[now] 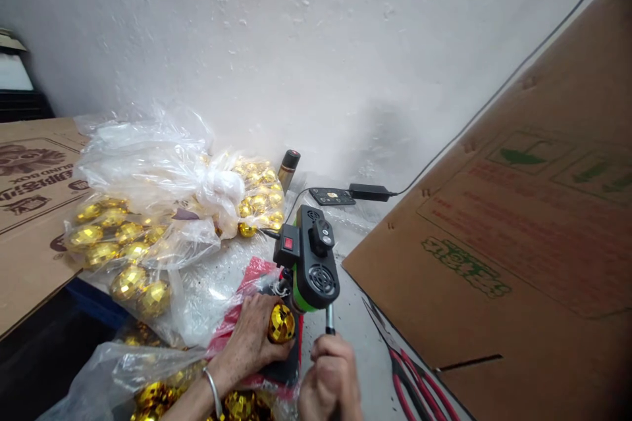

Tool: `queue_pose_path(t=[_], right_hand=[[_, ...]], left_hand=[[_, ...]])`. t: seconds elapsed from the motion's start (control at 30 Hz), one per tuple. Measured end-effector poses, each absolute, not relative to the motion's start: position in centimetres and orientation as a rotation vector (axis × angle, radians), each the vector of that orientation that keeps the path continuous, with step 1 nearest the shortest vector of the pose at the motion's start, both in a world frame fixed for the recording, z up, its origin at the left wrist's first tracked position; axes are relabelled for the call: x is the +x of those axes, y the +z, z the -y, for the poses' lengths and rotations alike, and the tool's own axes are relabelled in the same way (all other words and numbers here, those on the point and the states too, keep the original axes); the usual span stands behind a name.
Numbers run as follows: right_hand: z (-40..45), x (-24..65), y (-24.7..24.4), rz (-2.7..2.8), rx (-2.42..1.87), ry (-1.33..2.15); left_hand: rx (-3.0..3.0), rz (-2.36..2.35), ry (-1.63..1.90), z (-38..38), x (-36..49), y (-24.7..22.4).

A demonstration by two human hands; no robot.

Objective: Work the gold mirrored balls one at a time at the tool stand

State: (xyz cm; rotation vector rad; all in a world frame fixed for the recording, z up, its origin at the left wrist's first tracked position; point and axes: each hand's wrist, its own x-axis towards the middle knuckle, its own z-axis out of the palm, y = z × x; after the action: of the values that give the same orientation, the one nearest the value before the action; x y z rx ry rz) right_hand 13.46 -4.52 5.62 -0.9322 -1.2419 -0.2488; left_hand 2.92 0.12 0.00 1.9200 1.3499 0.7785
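Observation:
My left hand (251, 334) is closed around a gold mirrored ball (282, 323), its fingertips partly hidden beside the base of a small machine. That machine (316, 263) has a black top with round vents, a green band and a box with a red switch. A metal lever handle (330, 320) sticks out of its front, and my right hand (330, 375) is wrapped round the handle's end. Under the ball and my left hand lies a dark base (284, 368) on red plastic (257, 270).
Clear bags of gold balls (133, 233) lie left, more gold balls (158, 398) at the front. Red-handled scissors (409, 368) rest beside a big cardboard box (494, 263) on the right. Behind are a dark-capped can (289, 168), a power adapter (369, 192) and its cable.

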Motion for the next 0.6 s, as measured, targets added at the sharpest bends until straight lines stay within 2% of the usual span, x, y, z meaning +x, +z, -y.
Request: queue_pose_path(t=[0.23,0.33,0.5,0.6], right_hand=[[3.6,13.8,2.6,1.258,-0.878,-0.313],[3.9,14.1,3.0,1.364,-0.860,-0.360],[5.0,14.5,9.2,1.253,-1.056,-0.110],[4.9,14.9,13.3,1.285,-1.035,-0.007]], left_hand=[[1.915,-1.348,0.774,0.0,3.1,-0.1],[1.910,-1.350,0.762,-0.1,3.0,0.0],[1.917,-1.354,0.791,0.0,2.8,0.0],[1.920,-1.319,0.780,0.9,2.0,-0.2]])
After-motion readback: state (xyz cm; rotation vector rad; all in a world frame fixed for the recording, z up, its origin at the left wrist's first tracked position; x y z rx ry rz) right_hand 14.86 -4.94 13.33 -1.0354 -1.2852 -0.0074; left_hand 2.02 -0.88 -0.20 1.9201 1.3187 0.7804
